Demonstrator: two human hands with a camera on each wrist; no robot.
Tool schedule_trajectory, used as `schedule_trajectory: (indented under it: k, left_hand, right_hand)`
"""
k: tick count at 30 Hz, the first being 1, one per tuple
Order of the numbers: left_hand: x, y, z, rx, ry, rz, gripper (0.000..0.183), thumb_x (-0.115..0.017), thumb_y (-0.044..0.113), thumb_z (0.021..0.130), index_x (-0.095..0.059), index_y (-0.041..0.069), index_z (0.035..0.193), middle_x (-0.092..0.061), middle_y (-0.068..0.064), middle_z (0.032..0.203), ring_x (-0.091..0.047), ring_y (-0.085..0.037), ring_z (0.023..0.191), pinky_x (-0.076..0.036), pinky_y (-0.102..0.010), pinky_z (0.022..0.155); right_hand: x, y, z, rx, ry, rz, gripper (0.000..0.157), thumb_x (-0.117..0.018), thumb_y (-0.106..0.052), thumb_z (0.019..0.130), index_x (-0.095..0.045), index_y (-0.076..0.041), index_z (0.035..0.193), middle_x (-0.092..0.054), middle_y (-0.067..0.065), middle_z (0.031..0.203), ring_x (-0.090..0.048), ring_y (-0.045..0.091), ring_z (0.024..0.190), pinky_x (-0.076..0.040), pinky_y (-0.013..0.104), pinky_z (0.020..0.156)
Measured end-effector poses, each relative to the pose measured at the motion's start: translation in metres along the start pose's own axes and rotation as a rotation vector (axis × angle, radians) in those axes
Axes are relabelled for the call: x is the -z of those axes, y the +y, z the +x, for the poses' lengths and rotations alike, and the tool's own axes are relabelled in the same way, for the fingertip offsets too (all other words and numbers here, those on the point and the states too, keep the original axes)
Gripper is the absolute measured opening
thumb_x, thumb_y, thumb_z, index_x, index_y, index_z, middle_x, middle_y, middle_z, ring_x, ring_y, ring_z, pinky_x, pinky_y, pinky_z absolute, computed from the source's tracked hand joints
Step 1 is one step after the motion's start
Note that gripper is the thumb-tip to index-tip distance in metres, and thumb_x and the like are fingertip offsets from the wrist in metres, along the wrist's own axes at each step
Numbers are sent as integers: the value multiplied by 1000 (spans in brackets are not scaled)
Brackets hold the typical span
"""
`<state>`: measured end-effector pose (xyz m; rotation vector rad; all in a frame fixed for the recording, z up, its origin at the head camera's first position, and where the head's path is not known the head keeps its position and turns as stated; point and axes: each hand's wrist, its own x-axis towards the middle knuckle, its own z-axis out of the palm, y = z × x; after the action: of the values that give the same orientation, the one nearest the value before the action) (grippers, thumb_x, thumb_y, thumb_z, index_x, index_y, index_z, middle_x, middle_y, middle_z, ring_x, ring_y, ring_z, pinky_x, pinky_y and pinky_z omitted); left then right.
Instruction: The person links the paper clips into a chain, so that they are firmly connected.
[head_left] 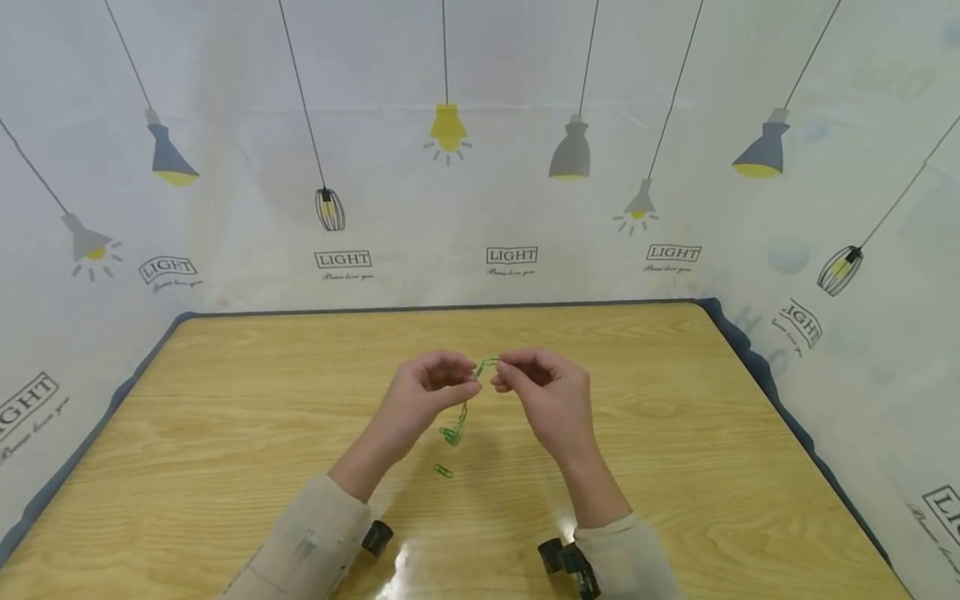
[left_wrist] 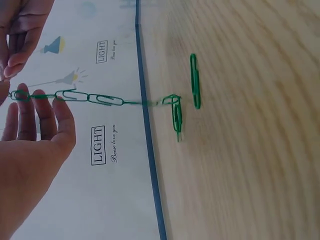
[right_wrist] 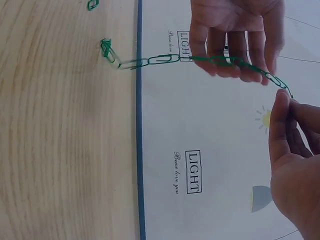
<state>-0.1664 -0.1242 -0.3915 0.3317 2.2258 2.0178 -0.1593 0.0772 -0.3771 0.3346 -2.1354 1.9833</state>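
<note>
A chain of green paper clips (head_left: 462, 412) hangs between the two hands, its lower end bunched in a small heap (left_wrist: 176, 114) on the table. The left hand (head_left: 422, 396) holds the chain near its upper part, the links lying along its bent fingers (right_wrist: 237, 47) with the thumb close by. To its right, the right hand (head_left: 553, 402) pinches the chain's top end between thumb and forefinger; that end link is partly hidden by the fingertips. A single loose green paper clip (head_left: 443, 471) lies on the table below the heap.
The wood-grain table (head_left: 712, 467) has a dark blue edge against a white curtain (head_left: 510, 200) printed with lamps. Black camera mounts (head_left: 377, 537) sit at both sleeves, close above the tabletop.
</note>
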Motion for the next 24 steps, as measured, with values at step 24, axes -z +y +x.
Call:
schedule_trajectory:
  k: [24]
  left_hand:
    - [-3,6,0,-55,25,64,23,-71,25,104,-76,7,117,-76,-10,118,-68,-17,116,-56,-48,110]
  right_hand:
    - [-2,-2,-2,-7,-79,-76,10,-75,-6,99,-78,-1,108,-79,18,98,-76,11,81,-66,32,78]
